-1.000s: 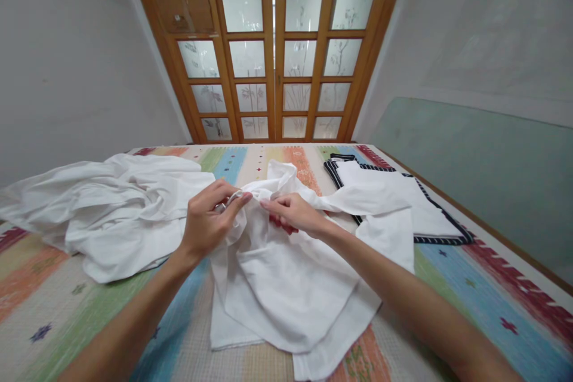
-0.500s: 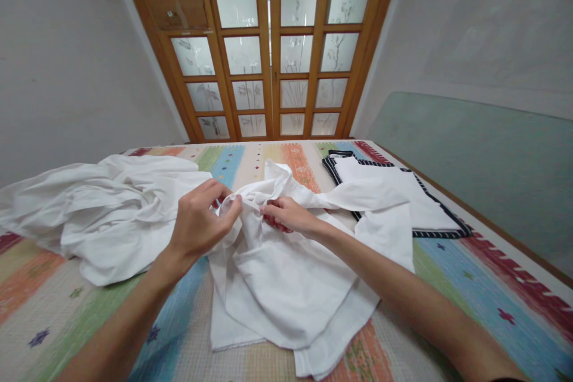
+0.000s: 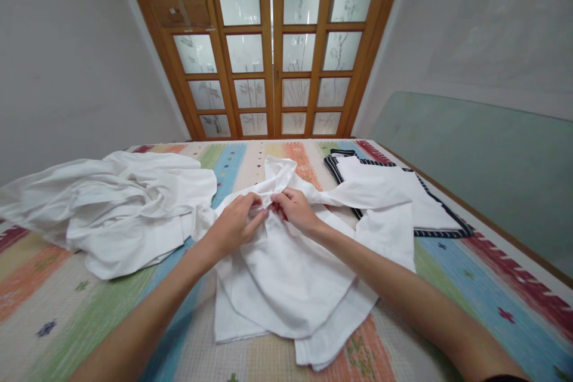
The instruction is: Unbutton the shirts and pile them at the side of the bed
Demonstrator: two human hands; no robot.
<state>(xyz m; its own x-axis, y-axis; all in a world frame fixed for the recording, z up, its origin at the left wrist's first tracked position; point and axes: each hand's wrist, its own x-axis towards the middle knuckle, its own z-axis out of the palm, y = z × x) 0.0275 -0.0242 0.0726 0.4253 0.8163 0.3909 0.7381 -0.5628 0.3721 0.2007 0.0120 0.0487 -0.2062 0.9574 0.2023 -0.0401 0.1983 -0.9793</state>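
Observation:
A white shirt (image 3: 295,286) lies crumpled in front of me, its sleeve stretched to the right and its lower edges spread toward me. My left hand (image 3: 237,221) pinches the cloth near the collar between thumb and fingers. Close beside it, my right hand (image 3: 294,209) is closed on the same part of the shirt, the fingertips of both hands almost touching. Whatever small detail lies between the fingertips is hidden.
A heap of white cloth (image 3: 134,203) lies on the left of the striped, patterned cover (image 3: 188,334). At the right is a folded white garment with black striped trim (image 3: 398,185). Behind stand wooden doors with glass panes (image 3: 271,48); a greenish panel (image 3: 483,155) leans on the right wall.
My left hand has moved right along the shirt to meet my right hand, which has shifted slightly right and up. The cloth between them is drawn closer together.

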